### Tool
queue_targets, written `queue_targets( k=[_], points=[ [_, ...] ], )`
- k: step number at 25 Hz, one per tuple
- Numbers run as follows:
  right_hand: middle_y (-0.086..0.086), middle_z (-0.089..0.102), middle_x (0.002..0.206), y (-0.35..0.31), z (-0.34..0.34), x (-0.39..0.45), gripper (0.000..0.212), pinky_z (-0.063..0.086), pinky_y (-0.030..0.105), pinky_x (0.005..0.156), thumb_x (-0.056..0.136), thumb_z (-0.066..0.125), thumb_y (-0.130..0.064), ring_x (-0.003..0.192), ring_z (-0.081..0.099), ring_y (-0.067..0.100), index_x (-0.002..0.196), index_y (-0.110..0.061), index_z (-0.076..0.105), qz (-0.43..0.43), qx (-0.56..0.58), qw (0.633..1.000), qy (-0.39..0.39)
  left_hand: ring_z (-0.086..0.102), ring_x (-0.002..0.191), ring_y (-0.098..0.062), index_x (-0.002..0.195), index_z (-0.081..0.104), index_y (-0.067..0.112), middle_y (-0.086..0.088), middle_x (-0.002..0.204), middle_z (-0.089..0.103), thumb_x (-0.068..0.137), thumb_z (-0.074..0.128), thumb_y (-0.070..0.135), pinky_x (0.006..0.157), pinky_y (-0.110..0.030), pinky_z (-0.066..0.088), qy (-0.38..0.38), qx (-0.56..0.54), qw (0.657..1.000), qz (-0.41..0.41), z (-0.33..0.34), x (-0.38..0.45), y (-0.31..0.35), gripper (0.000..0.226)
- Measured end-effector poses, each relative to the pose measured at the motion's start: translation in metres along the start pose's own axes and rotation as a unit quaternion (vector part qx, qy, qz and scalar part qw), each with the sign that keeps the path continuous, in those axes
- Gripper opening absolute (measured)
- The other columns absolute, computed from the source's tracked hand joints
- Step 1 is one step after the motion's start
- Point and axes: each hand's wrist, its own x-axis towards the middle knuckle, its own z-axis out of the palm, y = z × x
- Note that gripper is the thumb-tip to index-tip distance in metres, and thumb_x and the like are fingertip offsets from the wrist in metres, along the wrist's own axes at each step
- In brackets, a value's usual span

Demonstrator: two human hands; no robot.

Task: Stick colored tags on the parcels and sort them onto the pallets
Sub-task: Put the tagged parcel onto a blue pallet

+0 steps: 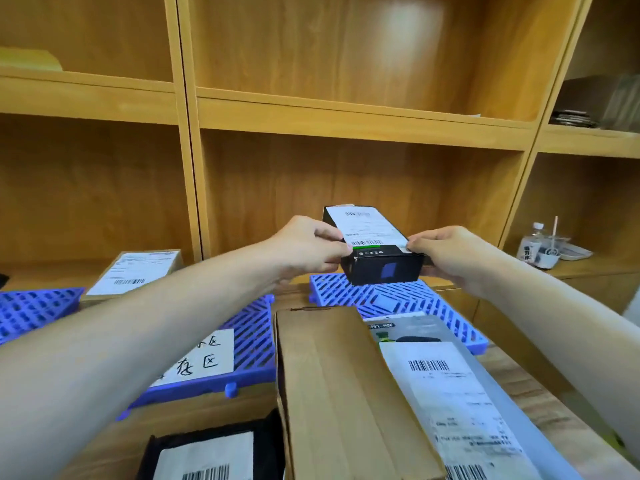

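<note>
At far left a brown parcel point(133, 275) with a white label lies on a blue pallet point(34, 311). The middle pallet point(252, 336) carries a handwritten sheet point(201, 358). The left hand point(308, 251) and right hand point(450, 254) pinch the near corners of a black parcel point(377, 252), held above the right pallet point(408, 296); a green tag point(366, 247) sits on its top. Nearer, a cardboard box point(343, 393) and grey package point(460, 393) lie on the table point(540, 393).

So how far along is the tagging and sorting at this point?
Done: one brown parcel lies on the left pallet. In hand: left hand and right hand hold a black box bearing a green tag. Left: the cardboard box and grey mailer nearby.
</note>
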Motion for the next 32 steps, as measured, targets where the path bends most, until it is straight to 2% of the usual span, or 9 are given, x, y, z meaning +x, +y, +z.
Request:
queue_targets(
  k=[3, 6, 10, 16, 20, 22, 27, 31, 32],
  points=[
    [0.014, 0.076, 0.1, 0.025, 0.005, 0.041, 0.016, 0.059, 0.041, 0.09, 0.094, 0.063, -0.009, 0.086, 0.072, 0.026, 0.086, -0.006, 0.076, 0.036, 0.004, 0.999, -0.032, 0.071, 0.105, -0.031, 0.108, 0.067, 0.003, -0.017, 0.111, 0.073, 0.099, 0.053, 0.005, 0.094, -0.036, 0.057, -0.03, -0.048, 0.997, -0.054, 0.002, 0.034, -0.02, 0.016],
    [0.016, 0.074, 0.097, 0.049, 0.014, 0.072, 0.012, 0.061, 0.034, 0.079, 0.092, 0.065, -0.005, 0.08, 0.07, 0.026, 0.088, -0.003, 0.075, 0.059, 0.037, 0.996, -0.047, 0.069, 0.09, -0.03, 0.099, 0.067, 0.004, -0.012, 0.096, 0.072, 0.099, 0.053, 0.006, 0.093, -0.04, 0.055, -0.033, -0.092, 0.991, -0.097, 0.006, 0.061, -0.044, 0.014],
    [0.016, 0.072, 0.094, 0.072, 0.028, 0.102, 0.011, 0.061, 0.025, 0.064, 0.092, 0.065, 0.001, 0.066, 0.069, 0.019, 0.099, 0.004, 0.072, 0.072, 0.033, 0.994, -0.076, 0.067, 0.082, -0.027, 0.096, 0.065, 0.005, -0.011, 0.093, 0.068, 0.098, 0.051, 0.008, 0.089, -0.039, 0.054, -0.026, -0.119, 0.984, -0.129, 0.01, 0.088, -0.079, 0.014],
    [0.018, 0.073, 0.105, 0.093, 0.04, 0.134, 0.015, 0.059, 0.033, 0.082, 0.093, 0.064, -0.001, 0.082, 0.071, 0.026, 0.106, 0.004, 0.069, 0.101, -0.007, 0.988, -0.114, 0.067, 0.094, -0.031, 0.099, 0.066, 0.007, -0.012, 0.104, 0.07, 0.098, 0.052, 0.011, 0.092, -0.041, 0.055, -0.032, -0.137, 0.978, -0.153, 0.017, 0.11, -0.115, 0.015],
    [0.018, 0.073, 0.104, 0.106, 0.048, 0.136, 0.008, 0.056, 0.037, 0.094, 0.093, 0.064, -0.003, 0.089, 0.068, 0.028, 0.099, -0.001, 0.069, 0.108, -0.041, 0.985, -0.127, 0.069, 0.087, -0.03, 0.09, 0.068, 0.01, -0.004, 0.08, 0.076, 0.096, 0.055, 0.007, 0.092, -0.041, 0.056, -0.047, -0.122, 0.977, -0.168, 0.02, 0.115, -0.133, 0.014],
    [0.018, 0.07, 0.098, 0.111, 0.053, 0.135, 0.005, 0.056, 0.037, 0.092, 0.092, 0.065, -0.001, 0.086, 0.066, 0.027, 0.094, -0.002, 0.069, 0.108, -0.046, 0.985, -0.123, 0.07, 0.083, -0.028, 0.088, 0.067, 0.01, -0.002, 0.075, 0.076, 0.096, 0.055, 0.006, 0.093, -0.042, 0.055, -0.049, -0.127, 0.975, -0.177, 0.02, 0.115, -0.136, 0.015],
    [0.012, 0.067, 0.082, 0.118, 0.055, 0.137, 0.004, 0.059, 0.025, 0.071, 0.092, 0.066, -0.003, 0.07, 0.062, 0.02, 0.091, -0.005, 0.07, 0.101, -0.045, 0.988, -0.109, 0.068, 0.078, -0.026, 0.091, 0.065, 0.01, -0.005, 0.09, 0.07, 0.098, 0.053, 0.009, 0.081, -0.036, 0.057, -0.049, -0.15, 0.971, -0.182, 0.021, 0.114, -0.138, 0.013],
    [0.016, 0.054, 0.083, 0.12, 0.048, 0.135, 0.006, 0.057, 0.034, 0.092, 0.088, 0.065, -0.007, 0.077, 0.054, 0.024, 0.088, -0.001, 0.064, 0.09, -0.047, 0.988, -0.12, 0.067, 0.073, -0.027, 0.089, 0.062, 0.009, -0.008, 0.092, 0.066, 0.099, 0.05, 0.014, 0.076, -0.034, 0.057, -0.035, -0.153, 0.969, -0.189, 0.017, 0.109, -0.138, 0.016],
    [0.017, 0.05, 0.083, 0.116, 0.044, 0.131, 0.002, 0.057, 0.03, 0.088, 0.09, 0.063, -0.007, 0.079, 0.052, 0.024, 0.091, -0.005, 0.062, 0.079, -0.041, 0.99, -0.112, 0.067, 0.077, -0.029, 0.093, 0.061, 0.007, -0.011, 0.096, 0.064, 0.1, 0.049, 0.016, 0.079, -0.035, 0.056, -0.026, -0.153, 0.97, -0.188, 0.014, 0.107, -0.137, 0.016]
  ],
)
